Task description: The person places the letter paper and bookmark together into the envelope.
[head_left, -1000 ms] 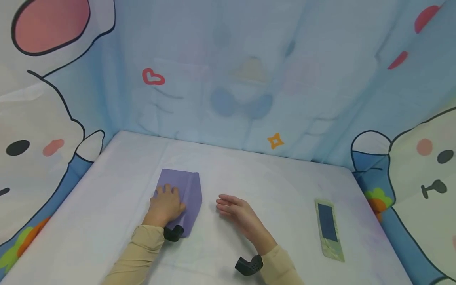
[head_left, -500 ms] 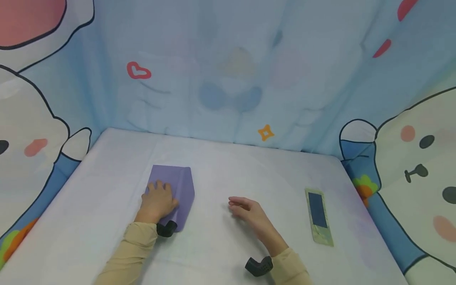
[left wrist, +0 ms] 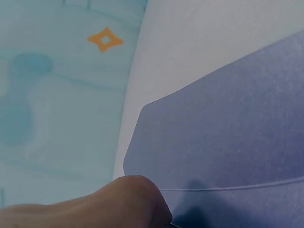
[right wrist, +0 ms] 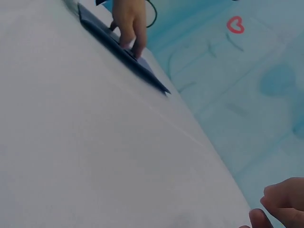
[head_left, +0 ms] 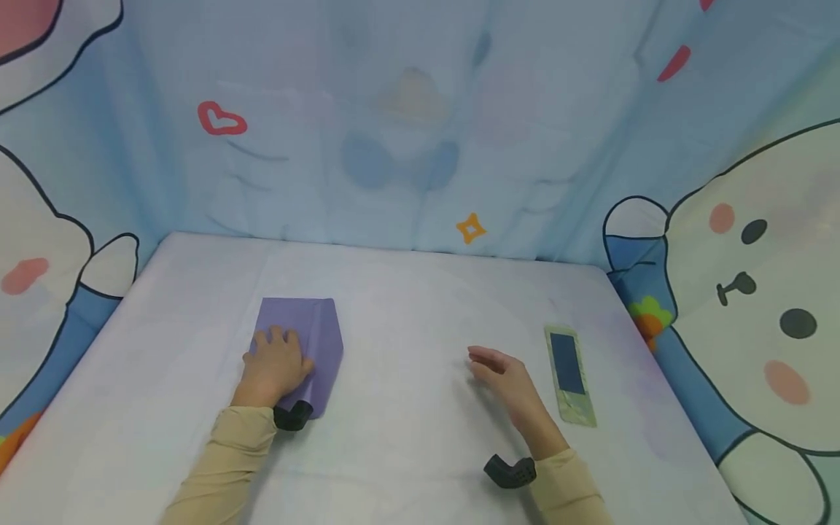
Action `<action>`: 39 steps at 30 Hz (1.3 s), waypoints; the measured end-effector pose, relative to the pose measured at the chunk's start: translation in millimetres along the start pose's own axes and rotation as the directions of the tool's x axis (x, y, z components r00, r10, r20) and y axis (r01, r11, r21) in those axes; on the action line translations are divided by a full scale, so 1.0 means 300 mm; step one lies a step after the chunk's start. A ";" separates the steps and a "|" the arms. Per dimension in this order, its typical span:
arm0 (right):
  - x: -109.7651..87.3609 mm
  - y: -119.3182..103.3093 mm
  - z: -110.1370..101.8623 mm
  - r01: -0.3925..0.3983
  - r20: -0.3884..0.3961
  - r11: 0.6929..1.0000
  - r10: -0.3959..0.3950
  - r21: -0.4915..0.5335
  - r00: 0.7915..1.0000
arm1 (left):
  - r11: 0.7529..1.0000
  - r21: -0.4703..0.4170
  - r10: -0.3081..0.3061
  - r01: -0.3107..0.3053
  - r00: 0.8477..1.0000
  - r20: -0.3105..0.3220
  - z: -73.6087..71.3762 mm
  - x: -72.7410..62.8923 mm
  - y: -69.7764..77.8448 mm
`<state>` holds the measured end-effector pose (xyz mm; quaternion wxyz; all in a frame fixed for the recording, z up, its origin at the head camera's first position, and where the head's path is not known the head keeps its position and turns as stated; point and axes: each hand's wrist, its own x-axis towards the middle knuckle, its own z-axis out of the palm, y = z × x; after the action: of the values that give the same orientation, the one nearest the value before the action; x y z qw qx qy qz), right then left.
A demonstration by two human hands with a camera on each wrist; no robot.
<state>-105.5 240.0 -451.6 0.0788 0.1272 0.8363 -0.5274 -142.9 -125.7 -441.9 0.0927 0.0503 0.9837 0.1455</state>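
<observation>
A purple paper envelope (head_left: 328,357) lies at the left of the white table, its flap side folded out to the right. My left hand (head_left: 274,364) rests on it with fingers spread. The left wrist view shows the envelope's flap and a crease line (left wrist: 228,128) close up, beside part of the hand (left wrist: 128,204). Over the table to the right hovers my right hand (head_left: 508,383), fingers loosely bent and holding nothing. Nearest to it is a flat, pale green rectangular piece (head_left: 572,407) with a dark blue panel; its kind is unclear.
A white cloth covers the table (head_left: 394,328). Behind it hangs a light blue curtain (head_left: 295,182) printed with cartoon animals, a heart and a star. Black wrist-worn devices (head_left: 510,472) stick out by both of the person's sleeves.
My right hand has moved right, away from the envelope and closer to the pale green piece. The left hand stays on the envelope. The head view has turned rightward.
</observation>
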 end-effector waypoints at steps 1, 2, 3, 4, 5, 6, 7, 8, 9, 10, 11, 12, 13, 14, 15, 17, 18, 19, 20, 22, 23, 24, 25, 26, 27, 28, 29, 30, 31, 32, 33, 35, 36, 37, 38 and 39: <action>0.005 0.006 -0.019 -0.010 -0.009 1.000 0.010 0.006 1.000 | 1.000 0.003 0.000 0.000 1.000 -0.001 -0.001 0.001 0.000; 0.009 0.012 -0.037 -0.019 -0.022 1.000 0.020 0.008 1.000 | 1.000 0.004 0.000 0.000 1.000 0.000 -0.002 0.002 -0.001; 0.015 0.019 -0.055 -0.023 -0.034 1.000 0.024 0.013 0.999 | 1.000 0.002 -0.001 0.001 1.000 0.000 -0.003 0.002 -0.001; 0.018 0.025 -0.074 -0.032 -0.052 0.999 0.033 0.012 0.998 | 1.000 0.002 -0.001 0.001 1.000 -0.002 -0.003 0.002 -0.001; 0.022 0.034 -0.092 -0.039 -0.072 0.999 0.040 0.013 0.997 | 1.000 -0.002 -0.001 0.001 1.000 -0.002 -0.003 0.001 -0.001; 0.024 0.044 -0.110 -0.041 -0.092 0.999 0.042 0.012 0.995 | 1.000 -0.005 -0.001 0.001 1.000 -0.002 -0.003 0.000 0.000; 0.022 0.052 -0.127 -0.051 -0.125 0.999 0.052 0.015 0.991 | 1.000 -0.008 -0.001 0.001 1.000 -0.002 -0.003 -0.002 0.002; 0.022 0.062 -0.145 -0.061 -0.152 0.998 0.063 0.018 0.986 | 1.000 -0.009 0.000 0.000 1.000 -0.004 -0.003 -0.003 0.004; 0.019 0.070 -0.162 -0.070 -0.181 0.997 0.074 0.029 0.981 | 1.000 -0.009 0.003 -0.003 1.000 -0.005 -0.003 -0.004 0.006; 0.017 0.076 -0.177 -0.074 -0.196 0.997 0.079 0.032 0.977 | 1.000 -0.006 0.005 -0.005 1.000 -0.009 -0.003 -0.004 0.006; 0.015 0.083 -0.192 -0.077 -0.207 0.996 0.082 0.032 0.975 | 1.000 -0.005 0.006 -0.006 1.000 -0.013 -0.003 -0.004 0.007; 0.013 0.089 -0.206 -0.083 -0.221 0.995 0.093 0.050 0.971 | 1.000 -0.002 0.007 -0.007 1.000 -0.019 -0.003 -0.004 0.007; 0.012 0.096 -0.218 -0.093 -0.236 0.994 0.105 0.061 0.966 | 1.000 0.001 0.008 -0.008 1.000 -0.024 -0.003 -0.004 0.007; 0.012 0.102 -0.231 -0.094 -0.242 0.994 0.107 0.063 0.964 | 1.000 0.004 0.009 -0.009 1.000 -0.029 -0.002 -0.003 0.007; 0.010 0.107 -0.243 -0.090 -0.250 0.994 0.102 0.059 0.963 | 1.000 0.006 0.010 -0.010 0.999 -0.033 -0.002 -0.003 0.008; 0.010 0.119 -0.264 -0.094 -0.275 0.995 0.100 0.035 0.956 | 1.000 0.009 0.010 -0.009 0.999 -0.040 0.000 -0.003 0.008; 0.011 0.125 -0.272 -0.098 -0.296 0.995 0.100 0.023 0.950 | 1.000 0.009 0.009 -0.008 0.999 -0.042 0.000 -0.003 0.008; 0.011 0.129 -0.279 -0.099 -0.313 0.995 0.091 -0.010 0.945 | 1.000 0.008 0.007 -0.007 0.999 -0.043 0.001 -0.004 0.008; 0.012 0.135 -0.285 -0.108 -0.338 0.993 0.086 -0.047 0.937 | 1.000 0.008 0.007 -0.006 0.999 -0.043 0.002 -0.004 0.008; 0.012 0.145 -0.296 -0.115 -0.370 0.988 0.071 -0.100 0.926 | 1.000 0.007 0.006 -0.006 0.999 -0.045 0.004 -0.005 0.008; 0.013 0.151 -0.300 -0.122 -0.386 0.985 0.064 -0.126 0.920 | 1.000 0.006 0.006 -0.006 0.999 -0.045 0.005 -0.006 0.008; 0.014 0.157 -0.305 -0.125 -0.396 0.980 0.054 -0.156 0.917 | 1.000 0.006 0.006 -0.006 0.999 -0.046 0.006 -0.006 0.008; 0.016 0.163 -0.310 -0.127 -0.405 0.975 0.043 -0.184 0.913 | 1.000 0.006 0.007 -0.007 0.999 -0.046 0.006 -0.006 0.008; 0.018 0.170 -0.315 -0.130 -0.411 0.968 0.031 -0.214 0.911 | 1.000 0.006 0.008 -0.007 0.999 -0.047 0.007 -0.006 0.007; 0.019 0.177 -0.321 -0.126 -0.413 0.965 0.020 -0.230 0.911 | 1.000 0.006 0.008 -0.008 0.999 -0.047 0.007 -0.006 0.007; 0.021 0.184 -0.326 -0.129 -0.421 0.959 0.012 -0.251 0.907 | 1.000 0.006 0.008 -0.008 0.999 -0.046 0.007 -0.007 0.007; 0.024 0.192 -0.331 -0.132 -0.429 0.954 0.004 -0.270 0.903 | 1.000 0.006 0.007 -0.007 0.999 -0.045 0.007 -0.007 0.007; 0.027 0.199 -0.335 -0.134 -0.436 0.948 -0.006 -0.289 0.900 | 1.000 0.005 0.007 -0.007 0.999 -0.044 0.007 -0.006 0.007; 0.029 0.204 -0.339 -0.135 -0.443 0.943 -0.013 -0.302 0.896 | 1.000 0.004 0.006 -0.006 0.999 -0.044 0.006 -0.006 0.007; 0.032 0.209 -0.342 -0.139 -0.449 0.938 -0.020 -0.318 0.893 | 1.000 0.003 0.005 -0.005 0.999 -0.043 0.007 -0.006 0.007; 0.034 0.214 -0.346 -0.144 -0.456 0.934 -0.022 -0.326 0.890 | 1.000 0.001 0.004 -0.004 0.999 -0.043 0.007 -0.005 0.007; 0.039 0.219 -0.352 -0.155 -0.459 0.919 -0.031 -0.362 0.888 | 1.000 0.001 0.002 -0.002 0.999 -0.045 0.009 -0.003 0.006; 0.041 0.221 -0.354 -0.162 -0.458 0.910 -0.034 -0.381 0.888 | 1.000 0.001 0.002 -0.002 0.999 -0.046 0.009 -0.002 0.006; 0.042 0.222 -0.357 -0.168 -0.457 0.902 -0.036 -0.397 0.889 | 1.000 0.001 0.002 -0.002 0.999 -0.048 0.010 -0.002 0.006; 0.043 0.222 -0.359 -0.174 -0.454 0.894 -0.036 -0.412 0.891 | 1.000 0.003 0.002 -0.001 0.999 -0.050 0.010 -0.001 0.005; 0.044 0.221 -0.361 -0.179 -0.450 0.886 -0.037 -0.427 0.892 | 1.000 0.004 0.001 -0.001 0.999 -0.052 0.011 0.000 0.004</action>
<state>-98.1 366.8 -465.7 -0.0675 0.2538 0.9267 -0.2688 -142.0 -123.5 -444.6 0.0668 0.0472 0.9860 0.1450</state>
